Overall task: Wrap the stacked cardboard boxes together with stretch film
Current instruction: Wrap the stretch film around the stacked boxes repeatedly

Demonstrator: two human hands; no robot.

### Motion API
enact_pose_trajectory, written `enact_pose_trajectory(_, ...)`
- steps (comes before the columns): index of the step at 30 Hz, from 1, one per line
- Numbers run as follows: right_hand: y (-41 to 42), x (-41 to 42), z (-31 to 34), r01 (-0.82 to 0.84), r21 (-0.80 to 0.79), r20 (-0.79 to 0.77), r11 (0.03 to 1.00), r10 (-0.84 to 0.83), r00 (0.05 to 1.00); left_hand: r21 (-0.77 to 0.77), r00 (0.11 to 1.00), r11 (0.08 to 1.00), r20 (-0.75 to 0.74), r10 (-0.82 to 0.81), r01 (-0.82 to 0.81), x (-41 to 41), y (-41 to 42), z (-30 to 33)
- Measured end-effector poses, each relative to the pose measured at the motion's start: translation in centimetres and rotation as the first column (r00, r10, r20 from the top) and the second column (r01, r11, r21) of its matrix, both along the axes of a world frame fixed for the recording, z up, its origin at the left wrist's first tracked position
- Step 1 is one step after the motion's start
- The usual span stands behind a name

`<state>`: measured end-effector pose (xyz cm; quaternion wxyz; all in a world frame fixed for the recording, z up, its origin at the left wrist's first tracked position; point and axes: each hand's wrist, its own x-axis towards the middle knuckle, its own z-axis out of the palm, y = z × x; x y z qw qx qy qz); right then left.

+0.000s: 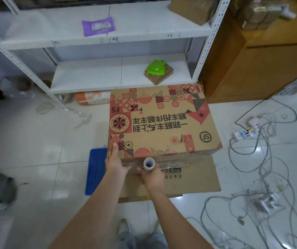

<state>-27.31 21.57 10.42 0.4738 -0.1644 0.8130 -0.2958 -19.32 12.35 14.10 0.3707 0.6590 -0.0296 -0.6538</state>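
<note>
Head view: my right hand point(152, 178) grips the film roll point(149, 163) against the near face of the stacked boxes point(162, 121) on the floor, left hand point(115, 163) flat on the corner. Film crosses only the front; most wrapping remains, I'd judge.

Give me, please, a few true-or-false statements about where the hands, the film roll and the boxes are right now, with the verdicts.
1. The right hand grips the stretch film roll. True.
2. The left hand holds a blue crate. False: it rests on the near left corner of the printed top box; the blue crate lies on the floor beside the stack.
3. Film already lies across the near side of the stack. True.
4. The green packets lie on the top box. False: they lie on a small box on the lower shelf.
5. The roll's hollow core faces the camera. True.
</note>
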Motion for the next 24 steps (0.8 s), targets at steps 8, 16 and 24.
enact_pose_trajectory(8,0.4,-1.2,0.3,0.614,0.151,0.735,0.775,-0.503,0.454,-0.025,0.999,0.999,0.032,0.027,-0.026,-0.5,0.3,0.1)
enact_pose_trajectory(16,-2.7,-2.4,0.5,0.596,0.586,0.706,0.549,-0.707,-0.042,0.017,0.996,0.996,0.017,0.082,-0.082,-0.5,0.3,0.1)
enact_pose_trajectory(24,-4.6,-2.7,-1.1,0.513,0.715,0.624,0.475,-0.764,-0.163,0.037,0.991,0.995,-0.096,0.092,-0.089,-0.2,0.2,0.7)
